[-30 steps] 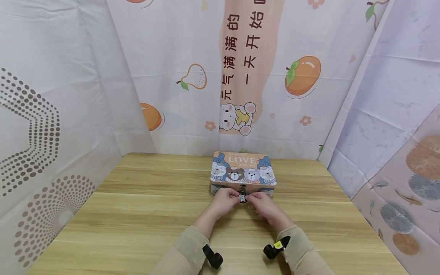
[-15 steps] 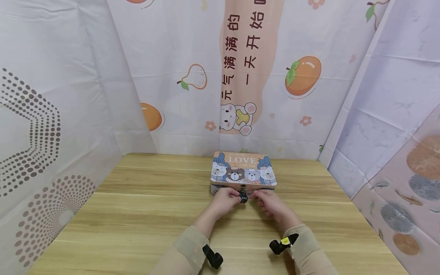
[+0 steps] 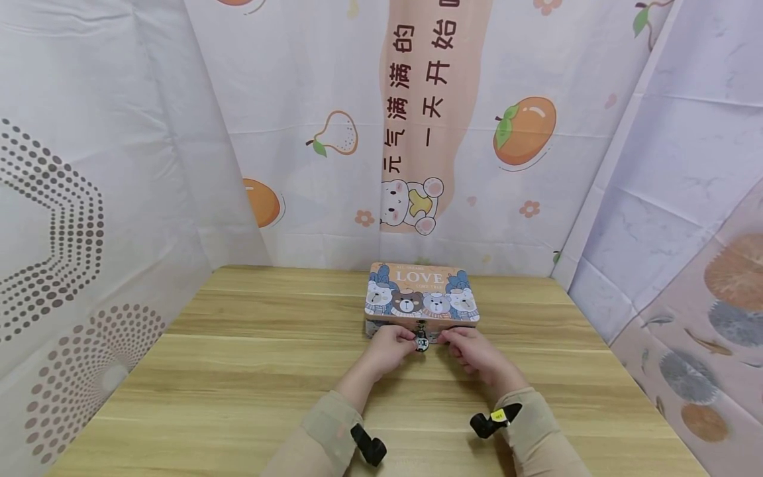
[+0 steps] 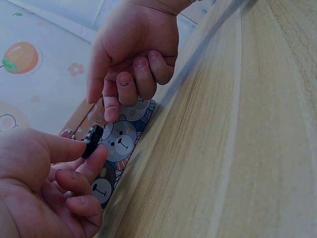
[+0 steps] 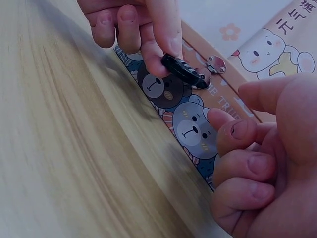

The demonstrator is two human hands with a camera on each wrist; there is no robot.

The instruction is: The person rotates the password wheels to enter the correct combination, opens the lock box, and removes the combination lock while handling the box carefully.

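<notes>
A rectangular tin box (image 3: 422,291) with cartoon bears and the word LOVE on its closed lid sits at the table's far side. At its front clasp (image 5: 216,65) is a small black combination padlock (image 5: 183,73) with number dials. My left hand (image 3: 386,349) pinches the padlock between thumb and index finger. My right hand (image 3: 475,352) is just right of the padlock, apart from it, holding nothing. In the right wrist view its thumb and index finger are spread and the other fingers curl loosely. Whether the shackle is fastened cannot be told.
The box stands on a wood-grain table (image 3: 268,371). Behind it hangs a white curtain (image 3: 298,199) printed with fruit, a bear and writing. More patterned cloth hangs at the left and right sides. A small black camera is strapped to each sleeve.
My right hand has let go of the padlock and moved a little to the right. The left hand stays on the padlock, whose face has turned slightly. The box has not moved.
</notes>
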